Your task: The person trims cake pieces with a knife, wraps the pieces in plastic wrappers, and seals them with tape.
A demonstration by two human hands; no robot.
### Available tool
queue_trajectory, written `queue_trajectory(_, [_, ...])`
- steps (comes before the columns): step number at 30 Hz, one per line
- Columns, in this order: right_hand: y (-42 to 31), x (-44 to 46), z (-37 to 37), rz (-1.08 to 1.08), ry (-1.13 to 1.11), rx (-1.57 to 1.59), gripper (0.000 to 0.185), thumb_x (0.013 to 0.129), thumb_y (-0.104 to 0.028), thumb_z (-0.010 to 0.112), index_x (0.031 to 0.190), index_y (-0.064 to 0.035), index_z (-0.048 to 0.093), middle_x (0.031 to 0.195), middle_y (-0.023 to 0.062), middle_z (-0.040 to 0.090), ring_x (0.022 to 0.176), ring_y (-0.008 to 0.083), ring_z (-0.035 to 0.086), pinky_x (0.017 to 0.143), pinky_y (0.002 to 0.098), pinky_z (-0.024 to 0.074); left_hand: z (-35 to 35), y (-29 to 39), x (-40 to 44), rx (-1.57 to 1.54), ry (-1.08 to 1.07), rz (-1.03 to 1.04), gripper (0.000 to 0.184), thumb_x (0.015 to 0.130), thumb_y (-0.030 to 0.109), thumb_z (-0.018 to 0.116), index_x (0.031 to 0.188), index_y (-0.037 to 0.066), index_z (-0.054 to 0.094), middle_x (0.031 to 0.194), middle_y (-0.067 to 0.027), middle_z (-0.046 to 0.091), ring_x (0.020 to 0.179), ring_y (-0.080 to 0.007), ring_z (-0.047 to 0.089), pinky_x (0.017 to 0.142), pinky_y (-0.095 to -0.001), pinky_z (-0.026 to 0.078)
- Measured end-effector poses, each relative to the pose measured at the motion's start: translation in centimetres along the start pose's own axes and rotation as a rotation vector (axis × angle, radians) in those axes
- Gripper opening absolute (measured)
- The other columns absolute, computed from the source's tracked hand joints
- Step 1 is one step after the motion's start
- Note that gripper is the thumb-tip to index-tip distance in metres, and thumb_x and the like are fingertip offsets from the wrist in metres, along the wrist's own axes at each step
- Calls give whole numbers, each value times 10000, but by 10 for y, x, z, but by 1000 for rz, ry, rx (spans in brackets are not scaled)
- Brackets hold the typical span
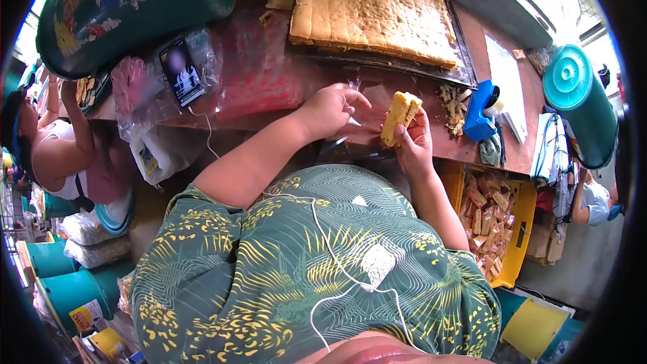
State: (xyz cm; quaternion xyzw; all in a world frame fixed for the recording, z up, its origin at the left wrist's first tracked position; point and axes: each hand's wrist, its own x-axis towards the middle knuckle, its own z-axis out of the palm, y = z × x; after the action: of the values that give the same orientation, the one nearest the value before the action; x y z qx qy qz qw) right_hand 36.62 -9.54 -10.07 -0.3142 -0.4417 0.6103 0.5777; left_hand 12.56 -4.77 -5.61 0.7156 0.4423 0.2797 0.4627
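Observation:
My right hand (414, 140) grips a yellow cake bar (400, 118) upright between thumb and fingers, in front of my chest. To its left, my left hand (333, 112) has curled fingers that pinch a clear plastic wrapper (366, 113); its thin film is hard to make out against the table. Beyond both hands lies a large slab of golden cake (371, 17), scored into bars, on a dark tray (465, 61). Cake scraps (453, 108) are heaped to the right of my right hand.
A yellow crate (524, 229) of wrapped bars stands below the table's right edge. A blue tape dispenser (480, 111) and a green lidded container (573, 94) are at right. Plastic bags (259, 71), a phone-like card (180, 73) and a large green drum (141, 7) lie left, near another person (74, 141).

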Motion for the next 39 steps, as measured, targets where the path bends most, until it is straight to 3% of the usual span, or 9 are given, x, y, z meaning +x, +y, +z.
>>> queue_trajectory(1, [0, 0, -1, -1, 0, -32, 590, 979, -39, 653, 1490, -87, 360, 1352, 103, 591, 1224, 206, 611, 1027, 366, 521, -4, 0, 0, -9, -73, -13, 395, 864, -53, 594, 1210, 93, 717, 1213, -158, 667, 1040, -257, 671, 887, -328, 544])
queue_trajectory(5, [-4, 3, -1, -159, -45, -154, 631, 977, -33, 654, 1509, -90, 322, 1355, 123, 586, 1240, 212, 594, 1027, 374, 514, -1, 10, 1, 287, 194, 681, 486, 832, -91, 610, 1275, 90, 688, 1302, -111, 647, 1211, -299, 631, 993, -370, 537])
queue_trajectory(9, [-30, 2, 28, -292, -47, -183, 727, 959, -4, 659, 1555, -106, 255, 1365, 146, 573, 1219, 226, 602, 1006, 378, 523, 0, -10, 13, 397, 234, 967, 579, 856, 15, 632, 1418, 146, 589, 1428, -107, 560, 1129, -322, 659, 973, -429, 541])
queue_trajectory(12, [-23, 13, 25, -206, -53, -248, 752, 954, -11, 670, 1566, -105, 244, 1338, 125, 595, 1151, 198, 628, 947, 346, 548, 0, -24, 10, 339, 288, 473, 597, 894, 6, 638, 1474, 98, 525, 1480, -155, 509, 1284, -317, 575, 1061, -419, 494])
queue_trajectory(15, [3, 30, 5, -149, 0, -222, 738, 947, -12, 688, 1555, -91, 276, 1304, 120, 614, 1127, 175, 637, 920, 324, 550, -15, -25, 8, 165, 62, 102, 700, 908, 148, 711, 1543, 88, 423, 1511, -180, 475, 1341, -359, 515, 1125, -432, 435])
queue_trajectory(18, [-6, 30, 12, -86, -4, -192, 744, 936, -4, 708, 1550, -83, 295, 1269, 114, 622, 1112, 170, 638, 920, 320, 544, -18, -31, 6, 520, 109, 305, 899, 853, 297, 795, 1595, 105, 325, 1539, -202, 444, 1378, -380, 462, 1170, -440, 379])
queue_trajectory(28, [-40, 77, 7, -84, -418, -922, 814, 837, 115, 719, 1542, -107, 379, 1187, 95, 632, 1105, 174, 627, 950, 329, 547, -31, -21, 18, 520, -77, 196, 1013, 777, 356, 858, 1590, 80, 319, 1549, -201, 434, 1413, -378, 406, 1201, -432, 333])
queue_trajectory(35, [-30, 86, 0, -23, -423, -1020, 773, 791, -45, 820, 1480, -97, 474, 1289, 149, 643, 1155, 244, 647, 965, 381, 551, -33, -27, 18, 440, -68, 198, 1036, 744, 348, 879, 1592, 117, 330, 1566, -196, 419, 1431, -382, 387, 1210, -430, 321])
queue_trajectory(39, [-31, 84, 0, -185, -404, -1208, 764, 790, -144, 842, 1468, -101, 493, 1264, 143, 644, 1174, 308, 618, 1058, 442, 474, -32, -23, 18, 440, -69, 182, 1046, 731, 354, 882, 1599, 155, 332, 1575, -179, 415, 1427, -380, 390, 1213, -443, 314])
